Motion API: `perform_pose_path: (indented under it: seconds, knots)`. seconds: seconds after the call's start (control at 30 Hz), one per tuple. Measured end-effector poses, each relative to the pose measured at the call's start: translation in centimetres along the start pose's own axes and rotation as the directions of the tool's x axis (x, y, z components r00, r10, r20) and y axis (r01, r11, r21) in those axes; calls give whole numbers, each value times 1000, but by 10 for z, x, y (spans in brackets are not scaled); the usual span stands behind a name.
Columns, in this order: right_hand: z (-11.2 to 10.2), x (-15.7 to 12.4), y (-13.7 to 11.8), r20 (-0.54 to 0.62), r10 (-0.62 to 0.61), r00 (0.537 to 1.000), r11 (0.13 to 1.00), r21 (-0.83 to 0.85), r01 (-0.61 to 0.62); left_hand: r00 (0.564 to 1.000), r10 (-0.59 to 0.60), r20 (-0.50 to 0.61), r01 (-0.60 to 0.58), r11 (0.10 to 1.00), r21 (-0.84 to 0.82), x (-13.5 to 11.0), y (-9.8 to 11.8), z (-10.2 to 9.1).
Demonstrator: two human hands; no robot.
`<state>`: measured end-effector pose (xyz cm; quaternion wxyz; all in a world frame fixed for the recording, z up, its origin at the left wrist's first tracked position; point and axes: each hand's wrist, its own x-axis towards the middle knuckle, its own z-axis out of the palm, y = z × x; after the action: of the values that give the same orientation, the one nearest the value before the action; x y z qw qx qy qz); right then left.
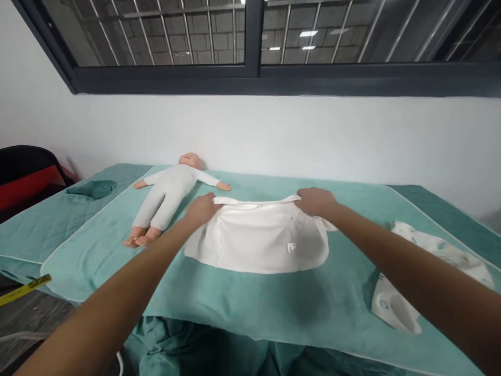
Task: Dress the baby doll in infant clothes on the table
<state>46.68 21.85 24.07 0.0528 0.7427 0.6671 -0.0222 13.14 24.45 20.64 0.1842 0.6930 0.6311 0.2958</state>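
A small white baby shirt [256, 237] hangs between my hands, stretched along its upper edge, its lower part above or against the green cover. My left hand [203, 210] is closed on one upper corner, and my right hand [316, 201] grips the other. A pale label shows near the shirt's lower right. To the left, a baby doll [170, 190] in a white bodysuit lies on its back with arms spread and bare feet toward me. A white printed baby garment [397, 305] lies at the right, partly hidden behind my right forearm.
The green cover [235, 303] spreads over a padded surface against a white wall, below a barred window [250, 78]. A black and red chair or bag [31, 180] stands at the left. A yellow strip [25, 290] and a white cable are at lower left.
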Motion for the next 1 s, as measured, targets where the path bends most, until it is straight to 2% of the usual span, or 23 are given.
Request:
perform_pose_path:
  seconds: [0.07, 0.17, 0.23, 0.27, 0.3, 0.33, 0.37, 0.4, 0.47, 0.53, 0.63, 0.7, 0.83, 0.93, 1.0]
  knots:
    - [15, 14, -7, -34, 31, 999, 1000, -2, -31, 996, -71, -46, 71, 997, -9, 16, -7, 20]
    - [33, 25, -22, -133, 74, 988, 997, -7, -76, 986, -134, -102, 141, 988, 61, 30, -6, 39]
    - [47, 23, -39, -246, -21, 969, 1000, -23, 16, 980, -61, -191, 96, 979, 179, 26, 2, 51]
    - [56, 20, -49, -300, -108, 948, 994, -27, 105, 974, 33, -226, 28, 965, 260, 20, 7, 59]
    - [65, 16, -60, -323, -236, 916, 970, -26, 241, 968, 148, -204, -75, 941, 330, 13, 12, 68]
    - [76, 13, -70, -302, -321, 898, 940, 14, 341, 959, 254, -126, -193, 911, 364, 5, 16, 80]
    - [86, 11, -80, -279, -327, 903, 930, 73, 359, 946, 324, -6, -300, 882, 364, -2, 19, 92]
    - [96, 11, -87, -263, -314, 912, 930, 106, 351, 937, 334, 101, -348, 869, 352, -7, 21, 104]
    - [112, 16, -96, -247, -219, 944, 953, 152, 261, 943, 266, 199, -321, 884, 340, -10, 20, 125]
    - [120, 27, -97, -248, -115, 962, 972, 170, 160, 963, 186, 197, -247, 902, 355, -2, 15, 138]
    - [123, 46, -93, -255, 4, 967, 981, 188, 46, 978, 138, 156, -188, 908, 375, 19, 6, 143]
    - [124, 54, -93, -300, 43, 953, 983, 182, 13, 980, 166, 111, -196, 903, 381, 30, 2, 142]
    - [131, 57, -98, -438, 55, 897, 989, 144, 9, 953, 302, -16, -268, 869, 415, 39, -1, 142]
    - [133, 56, -98, -470, 54, 881, 992, 123, 5, 931, 363, -31, -308, 829, 467, 39, 1, 143]
    - [130, 57, -96, -471, 45, 881, 994, 113, 9, 931, 363, -31, -299, 810, 505, 38, 4, 142]
